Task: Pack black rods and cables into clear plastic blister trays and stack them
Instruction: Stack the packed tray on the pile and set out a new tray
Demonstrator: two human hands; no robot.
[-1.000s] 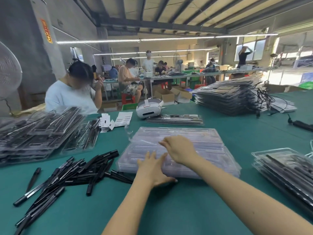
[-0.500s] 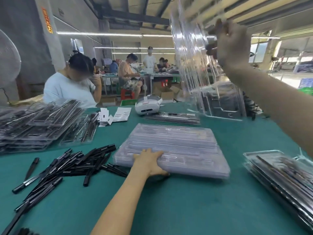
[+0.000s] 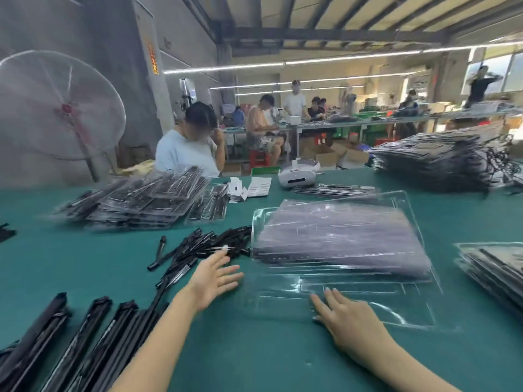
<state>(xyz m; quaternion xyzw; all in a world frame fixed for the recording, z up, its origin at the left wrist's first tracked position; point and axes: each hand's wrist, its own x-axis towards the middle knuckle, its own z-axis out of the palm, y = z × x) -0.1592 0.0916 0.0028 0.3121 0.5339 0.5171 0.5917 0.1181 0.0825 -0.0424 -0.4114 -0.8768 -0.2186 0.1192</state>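
A single clear blister tray (image 3: 376, 306) lies flat on the green table in front of me, its far part overlapping the stack of empty clear trays (image 3: 339, 236). My right hand (image 3: 348, 321) rests palm down on the tray's near left part. My left hand (image 3: 213, 278) hovers open, fingers spread, just left of the tray and near a loose pile of black rods (image 3: 198, 250). Long black rods in sleeves (image 3: 70, 349) lie at the near left. Filled trays are stacked at the left (image 3: 135, 202), far right (image 3: 433, 162) and near right (image 3: 492, 270).
A white headset-like device (image 3: 298, 175) and paper slips (image 3: 254, 188) sit beyond the trays. A person in a pale shirt (image 3: 186, 151) sits across the table. A large fan (image 3: 53, 106) stands at the left. Black cables (image 3: 503, 165) trail at the far right.
My right hand brought the lifted clear tray down from head height and laid it flat on the table. My left hand left the tray stack and moved left, toward the rods.
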